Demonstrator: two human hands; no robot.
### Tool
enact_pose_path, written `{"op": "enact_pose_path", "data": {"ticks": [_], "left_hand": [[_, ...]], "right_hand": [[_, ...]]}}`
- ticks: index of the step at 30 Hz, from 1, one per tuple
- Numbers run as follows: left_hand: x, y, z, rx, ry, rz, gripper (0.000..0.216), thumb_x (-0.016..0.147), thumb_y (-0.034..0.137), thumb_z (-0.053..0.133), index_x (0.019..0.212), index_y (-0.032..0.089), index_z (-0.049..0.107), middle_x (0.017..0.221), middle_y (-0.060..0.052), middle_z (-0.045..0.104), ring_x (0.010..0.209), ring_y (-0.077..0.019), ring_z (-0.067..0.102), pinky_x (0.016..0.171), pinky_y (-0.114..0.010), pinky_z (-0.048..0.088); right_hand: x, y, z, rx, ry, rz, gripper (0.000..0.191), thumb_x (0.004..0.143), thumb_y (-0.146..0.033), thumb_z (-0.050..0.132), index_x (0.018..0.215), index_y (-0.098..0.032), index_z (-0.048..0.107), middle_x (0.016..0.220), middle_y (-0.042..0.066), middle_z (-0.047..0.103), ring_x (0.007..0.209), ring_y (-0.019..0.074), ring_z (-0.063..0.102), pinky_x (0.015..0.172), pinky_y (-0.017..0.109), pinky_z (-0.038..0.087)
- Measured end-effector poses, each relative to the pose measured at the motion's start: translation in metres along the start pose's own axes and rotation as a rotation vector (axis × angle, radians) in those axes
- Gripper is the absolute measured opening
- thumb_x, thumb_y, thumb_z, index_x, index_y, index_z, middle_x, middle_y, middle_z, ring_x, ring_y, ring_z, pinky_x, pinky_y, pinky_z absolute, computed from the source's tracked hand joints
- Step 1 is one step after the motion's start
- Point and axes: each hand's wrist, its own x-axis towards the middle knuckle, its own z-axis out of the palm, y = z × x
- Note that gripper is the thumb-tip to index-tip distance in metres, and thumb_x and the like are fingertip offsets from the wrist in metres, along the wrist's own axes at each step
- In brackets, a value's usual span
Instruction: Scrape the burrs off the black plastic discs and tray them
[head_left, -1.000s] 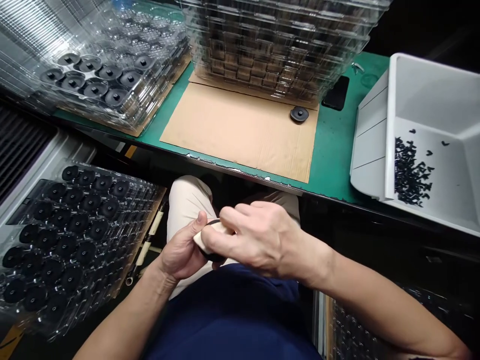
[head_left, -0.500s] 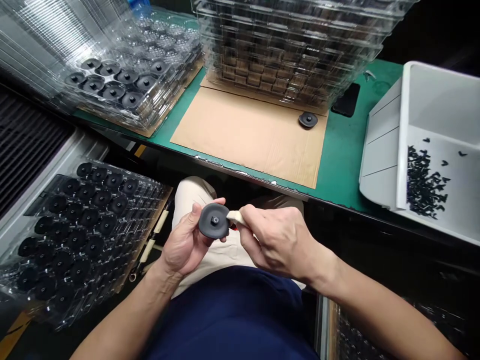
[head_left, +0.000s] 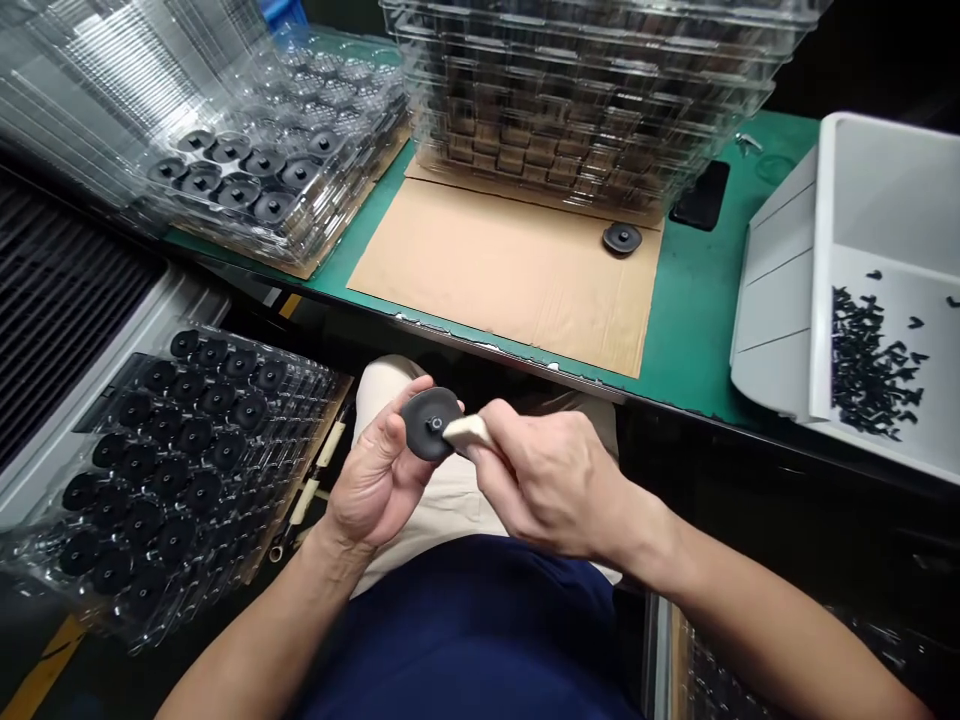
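Observation:
Above my lap, my left hand [head_left: 382,470] grips a round black disc [head_left: 421,412] by its edge, its face with a small raised hub turned up. My right hand [head_left: 544,475] pinches a cream-coloured pad [head_left: 468,432], perhaps cloth or felt. The pad's tip meets the disc's face just beside the hub. A similar black disc [head_left: 622,238] lies alone on the cardboard sheet [head_left: 495,270] on the bench.
Clear plastic trays [head_left: 300,225] with black discs sit at the bench's left. A tall tray stack [head_left: 570,110] stands behind the cardboard. A phone [head_left: 701,195] and a white bin [head_left: 780,270] of small black pieces are right. More filled trays [head_left: 187,450] stand low at left.
The pad has moved from the disc's right rim inward to near the hub. My left hand has tilted the disc and raised it slightly.

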Motion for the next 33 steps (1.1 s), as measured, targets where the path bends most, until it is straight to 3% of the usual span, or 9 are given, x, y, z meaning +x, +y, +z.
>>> {"op": "enact_pose_path", "data": {"ticks": [4,7,9,13,16,21,25,29,33], "left_hand": [[0.001,-0.001,-0.006,0.041,-0.030,-0.101,0.040,0.083,0.043,0.084,0.116,0.021,0.077,0.107,-0.005,0.080,0.093,-0.0195,0.076,0.086,-0.031,0.064],[0.003,-0.006,-0.009,0.056,-0.102,-0.331,0.048,0.090,0.059,0.070,0.106,0.014,0.079,0.095,-0.010,0.079,0.073,-0.0217,0.074,0.066,-0.035,0.065],[0.005,-0.007,-0.007,0.034,-0.124,-0.395,0.053,0.092,0.063,0.065,0.105,0.013,0.078,0.096,-0.012,0.079,0.073,-0.0227,0.073,0.063,-0.035,0.064],[0.005,-0.004,0.002,-0.022,-0.052,-0.142,0.040,0.084,0.045,0.083,0.118,0.025,0.077,0.114,-0.004,0.078,0.099,-0.0188,0.073,0.085,-0.027,0.062],[0.003,0.000,0.008,0.044,-0.050,0.016,0.052,0.073,0.027,0.094,0.121,0.030,0.076,0.120,-0.001,0.077,0.110,-0.0178,0.071,0.096,-0.024,0.057],[-0.004,0.005,0.009,0.124,-0.034,0.172,0.055,0.070,0.020,0.094,0.120,0.034,0.077,0.125,-0.001,0.076,0.121,-0.0197,0.069,0.104,-0.026,0.053],[-0.005,0.009,0.006,0.149,-0.008,0.187,0.052,0.070,0.022,0.094,0.118,0.034,0.078,0.123,-0.001,0.077,0.120,-0.0203,0.070,0.104,-0.026,0.054],[-0.004,0.009,0.005,0.134,-0.010,0.190,0.051,0.074,0.028,0.093,0.122,0.032,0.076,0.126,-0.002,0.077,0.120,-0.0204,0.070,0.104,-0.026,0.054],[-0.005,0.011,0.005,0.152,-0.014,0.135,0.050,0.078,0.030,0.090,0.126,0.028,0.075,0.126,-0.005,0.076,0.121,-0.0220,0.069,0.103,-0.027,0.055]], "right_hand": [[-0.001,0.003,0.000,-0.083,0.001,0.005,0.015,0.102,-0.024,0.044,0.092,-0.019,0.054,0.072,-0.002,0.059,0.058,0.0133,0.050,0.054,0.032,0.023],[0.005,0.005,-0.004,-0.143,-0.034,-0.199,0.011,0.103,-0.022,0.047,0.104,-0.020,0.057,0.085,0.000,0.063,0.066,0.0151,0.053,0.058,0.033,0.026],[0.010,0.006,-0.007,-0.163,-0.036,-0.302,0.011,0.103,-0.021,0.048,0.109,-0.021,0.058,0.089,0.001,0.064,0.067,0.0153,0.053,0.059,0.033,0.026],[0.012,-0.001,-0.007,-0.044,0.103,-0.115,0.015,0.103,-0.022,0.047,0.093,-0.018,0.057,0.078,0.000,0.061,0.061,0.0130,0.049,0.057,0.032,0.027],[0.011,-0.011,-0.006,0.136,0.148,0.015,0.019,0.104,-0.026,0.047,0.088,-0.018,0.055,0.070,-0.004,0.055,0.054,0.0104,0.043,0.054,0.029,0.027],[0.009,-0.016,-0.003,0.237,0.124,-0.023,0.018,0.101,-0.022,0.047,0.085,-0.018,0.055,0.069,-0.004,0.053,0.053,0.0097,0.039,0.054,0.028,0.026],[0.005,-0.010,-0.001,0.140,0.152,0.079,0.017,0.100,-0.024,0.050,0.084,-0.019,0.056,0.066,-0.004,0.053,0.053,0.0096,0.040,0.054,0.028,0.024],[0.006,-0.006,-0.003,0.232,0.098,0.012,0.016,0.099,-0.024,0.051,0.084,-0.019,0.054,0.068,-0.004,0.056,0.053,0.0092,0.040,0.054,0.027,0.026],[0.007,0.001,-0.005,0.148,0.137,0.041,0.016,0.100,-0.025,0.049,0.087,-0.019,0.056,0.069,-0.003,0.058,0.055,0.0105,0.044,0.055,0.028,0.027]]}}
